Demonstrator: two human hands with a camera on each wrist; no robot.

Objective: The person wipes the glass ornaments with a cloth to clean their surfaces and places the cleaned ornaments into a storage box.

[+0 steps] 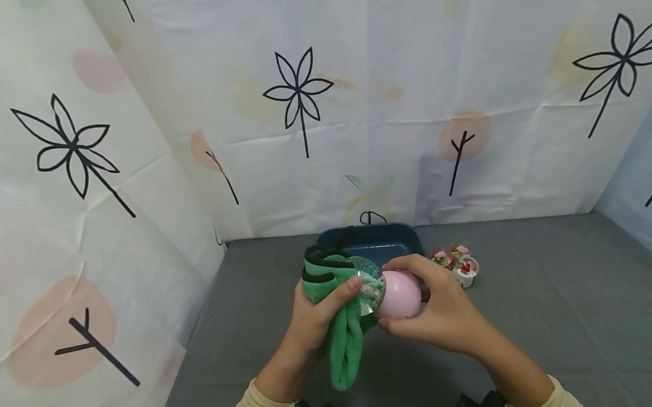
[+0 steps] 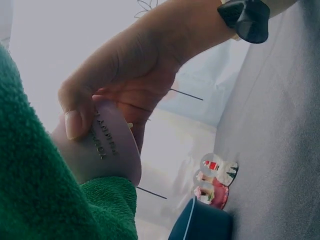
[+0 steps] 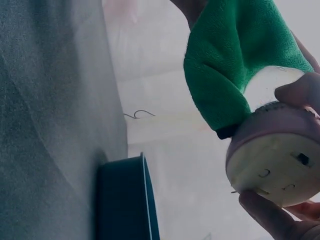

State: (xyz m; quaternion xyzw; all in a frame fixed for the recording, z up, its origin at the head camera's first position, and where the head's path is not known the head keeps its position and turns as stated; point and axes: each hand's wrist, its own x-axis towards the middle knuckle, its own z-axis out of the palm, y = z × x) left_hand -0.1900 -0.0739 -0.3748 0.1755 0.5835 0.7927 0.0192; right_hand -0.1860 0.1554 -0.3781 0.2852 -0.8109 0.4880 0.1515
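A snow globe with a pink base [image 1: 400, 294] and a clear glittery dome [image 1: 371, 285] is held up between both hands, tipped on its side. My right hand [image 1: 442, 303] grips the pink base, thumb below and fingers above. In my left hand [image 1: 313, 318] a green cloth [image 1: 345, 331] with dark edging is bunched against the dome, the thumb lying over it. Raised lettering shows on the pink base [image 2: 107, 142] in the left wrist view. The pale underside [image 3: 280, 167] of the base faces the right wrist camera.
A dark blue basin [image 1: 384, 240] stands behind the hands by the back curtain [image 1: 382, 179]. Right of it, several small snow globes [image 1: 464, 269] are grouped on the grey tabletop [image 1: 544, 301].
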